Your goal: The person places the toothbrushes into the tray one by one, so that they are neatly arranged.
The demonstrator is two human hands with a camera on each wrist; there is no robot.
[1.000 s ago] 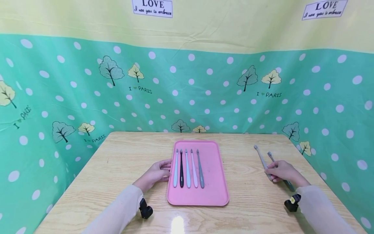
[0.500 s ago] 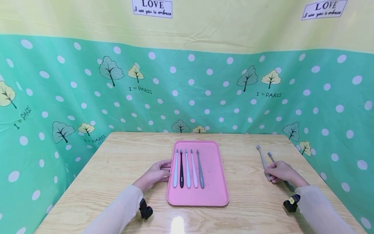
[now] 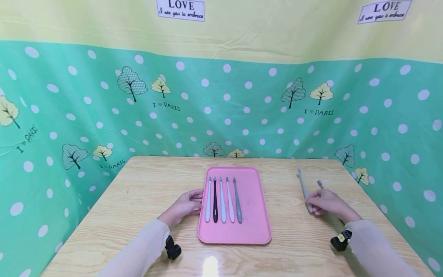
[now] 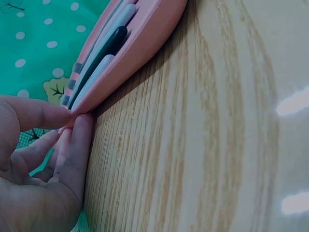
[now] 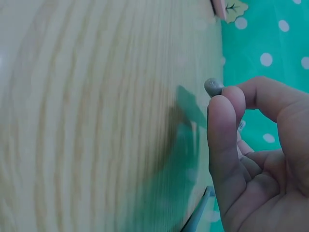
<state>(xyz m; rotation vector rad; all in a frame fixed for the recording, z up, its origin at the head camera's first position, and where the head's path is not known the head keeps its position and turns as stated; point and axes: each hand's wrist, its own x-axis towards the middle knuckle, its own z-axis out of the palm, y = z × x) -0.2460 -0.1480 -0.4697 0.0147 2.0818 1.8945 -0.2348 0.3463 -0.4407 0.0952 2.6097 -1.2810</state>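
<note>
In the head view my left hand (image 3: 185, 204) is at the left side of a pink tray (image 3: 255, 219); the left wrist view shows thumb and finger pinching its rim (image 4: 137, 70). Side by side on the tray lie several toothbrushes: light blue (image 3: 208, 204), black (image 3: 215, 204), another light blue (image 3: 222, 204), pink (image 3: 230, 204) and dark grey (image 3: 237, 204). Right of the tray, my right hand (image 3: 327, 202) pinches a light grey toothbrush (image 3: 302, 185) near its handle end. That end (image 5: 212, 87) shows above the fingertips in the right wrist view, clear of the tabletop.
A dark grey-green toothbrush (image 3: 320, 184) lies on the wooden table (image 3: 283, 231) at the right, partly hidden under my right hand and wrist. A green dotted curtain (image 3: 242, 104) hangs behind the table and along both sides.
My right hand has moved a little left with the light grey toothbrush, away from the dark one. The left hand and the tray have stayed in place.
</note>
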